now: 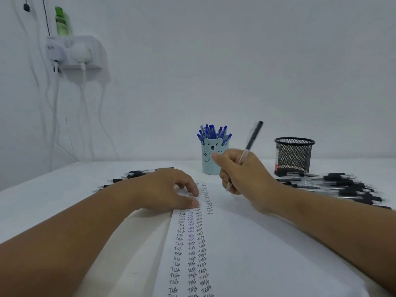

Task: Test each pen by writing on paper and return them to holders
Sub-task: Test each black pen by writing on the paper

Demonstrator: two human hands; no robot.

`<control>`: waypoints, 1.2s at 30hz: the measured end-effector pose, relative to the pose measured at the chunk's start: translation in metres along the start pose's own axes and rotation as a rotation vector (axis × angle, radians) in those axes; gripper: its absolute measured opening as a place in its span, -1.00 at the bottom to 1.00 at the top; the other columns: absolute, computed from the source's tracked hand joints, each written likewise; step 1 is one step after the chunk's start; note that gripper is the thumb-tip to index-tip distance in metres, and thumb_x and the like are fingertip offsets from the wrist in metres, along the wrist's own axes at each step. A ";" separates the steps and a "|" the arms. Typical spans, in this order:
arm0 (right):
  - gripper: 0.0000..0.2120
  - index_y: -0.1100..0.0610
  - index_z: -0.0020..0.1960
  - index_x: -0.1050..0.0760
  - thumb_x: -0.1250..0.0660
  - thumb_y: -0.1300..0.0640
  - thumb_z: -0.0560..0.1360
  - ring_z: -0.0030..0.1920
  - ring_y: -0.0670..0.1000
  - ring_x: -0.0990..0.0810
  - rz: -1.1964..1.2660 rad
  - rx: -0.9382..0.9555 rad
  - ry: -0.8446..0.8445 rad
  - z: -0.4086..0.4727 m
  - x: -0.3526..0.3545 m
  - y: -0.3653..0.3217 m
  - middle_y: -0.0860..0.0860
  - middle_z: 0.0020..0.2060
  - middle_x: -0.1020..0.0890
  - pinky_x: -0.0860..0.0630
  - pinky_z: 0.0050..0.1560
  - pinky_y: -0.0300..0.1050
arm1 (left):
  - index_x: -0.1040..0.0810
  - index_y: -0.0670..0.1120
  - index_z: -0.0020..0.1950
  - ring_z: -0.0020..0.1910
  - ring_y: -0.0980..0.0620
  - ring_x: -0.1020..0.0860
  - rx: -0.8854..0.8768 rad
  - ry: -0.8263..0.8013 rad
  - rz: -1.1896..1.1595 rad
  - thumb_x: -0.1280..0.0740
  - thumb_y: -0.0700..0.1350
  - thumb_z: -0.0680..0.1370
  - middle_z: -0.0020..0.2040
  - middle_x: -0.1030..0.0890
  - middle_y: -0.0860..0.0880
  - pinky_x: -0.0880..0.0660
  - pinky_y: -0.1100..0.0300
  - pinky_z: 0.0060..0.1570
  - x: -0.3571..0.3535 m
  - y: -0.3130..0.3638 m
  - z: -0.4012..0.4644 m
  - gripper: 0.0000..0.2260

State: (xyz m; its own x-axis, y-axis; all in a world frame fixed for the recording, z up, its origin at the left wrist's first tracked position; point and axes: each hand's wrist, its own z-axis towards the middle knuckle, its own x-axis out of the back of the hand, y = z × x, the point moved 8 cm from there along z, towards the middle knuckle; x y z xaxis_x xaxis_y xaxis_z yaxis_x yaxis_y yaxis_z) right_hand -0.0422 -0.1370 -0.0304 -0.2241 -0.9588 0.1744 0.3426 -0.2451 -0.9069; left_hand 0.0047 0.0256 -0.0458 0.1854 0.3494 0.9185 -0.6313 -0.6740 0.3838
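Midway, I judge: right hand [240,174] pinches a black pen [250,142] above the paper [246,243] (four columns written); left hand [169,189] presses it flat; blue pens [212,132] in the cup [211,159], mesh holder [294,156] seemingly unfilled.

Dim, flat, cool-grey light, no glare. Soft shadows: wall socket box [74,52] casts down-right, so light comes from upper left; faint shade under both forearms. Motion blur on pen [250,142] & right hand [240,170]; green bottle [61,21] smeared too. Wide-angle bend at edges, table [64,189] edge curves
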 end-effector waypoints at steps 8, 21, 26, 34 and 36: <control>-0.75 0.08 0.00 -0.50 -0.15 -0.04 0.69 -0.54 0.04 -0.43 -0.235 0.095 0.015 0.009 0.016 0.000 0.03 -0.52 -0.51 -0.35 -0.46 -0.19 | -0.65 0.22 0.06 -0.11 0.59 -0.39 -0.002 -0.003 0.003 -0.49 0.20 0.46 0.07 -0.54 0.28 -0.31 0.41 -0.05 0.000 0.001 0.000 -0.79; -0.75 0.15 -0.01 -0.62 -0.22 0.08 0.67 -0.19 0.00 -0.49 -0.720 0.286 -0.071 0.013 0.012 -0.017 0.09 -0.14 -0.55 -0.40 -0.11 -0.18 | -0.63 0.31 -0.03 0.23 0.30 -0.46 -0.025 0.127 -0.083 -0.52 0.10 0.46 0.12 -0.58 0.30 -0.39 0.17 0.32 0.007 0.002 0.000 -0.85; -0.82 -0.04 0.14 -0.63 -0.30 0.14 0.64 -0.20 -0.07 -0.49 -0.988 0.199 -0.158 0.019 0.036 -0.036 -0.10 -0.14 -0.58 -0.40 -0.18 -0.17 | -0.64 0.29 -0.01 0.23 0.31 -0.47 -0.071 0.162 -0.119 -0.46 0.24 0.45 0.10 -0.59 0.35 -0.38 0.09 0.36 0.005 0.014 -0.003 -0.84; -0.76 0.08 -0.10 -0.69 -0.32 0.34 0.41 -0.06 0.08 -0.69 -1.401 -0.159 -0.183 0.022 0.117 -0.030 0.06 -0.10 -0.71 -0.67 0.01 0.07 | -0.53 0.41 0.12 0.20 0.48 -0.38 -0.095 0.080 0.045 -0.25 0.59 0.21 0.13 -0.48 0.53 -0.23 0.10 0.45 -0.014 0.029 -0.002 -0.45; -0.74 0.23 -0.01 -0.66 -0.30 0.39 0.37 -0.25 0.08 -0.61 -1.427 -0.203 -0.133 0.020 0.129 -0.031 0.16 -0.07 -0.69 -0.65 0.00 0.03 | -0.47 0.48 0.14 0.22 0.48 -0.36 -0.115 0.083 0.072 -0.15 0.70 0.13 0.15 -0.45 0.57 -0.19 0.04 0.49 -0.014 0.029 0.001 -0.34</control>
State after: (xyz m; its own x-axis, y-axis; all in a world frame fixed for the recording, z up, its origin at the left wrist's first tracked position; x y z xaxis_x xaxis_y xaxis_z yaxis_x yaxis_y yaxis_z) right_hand -0.0636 -0.2559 0.0281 -0.1685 0.0723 0.9830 -0.2319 -0.9722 0.0318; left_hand -0.0156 0.0009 -0.0477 0.0761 0.3585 0.9304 -0.7235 -0.6222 0.2989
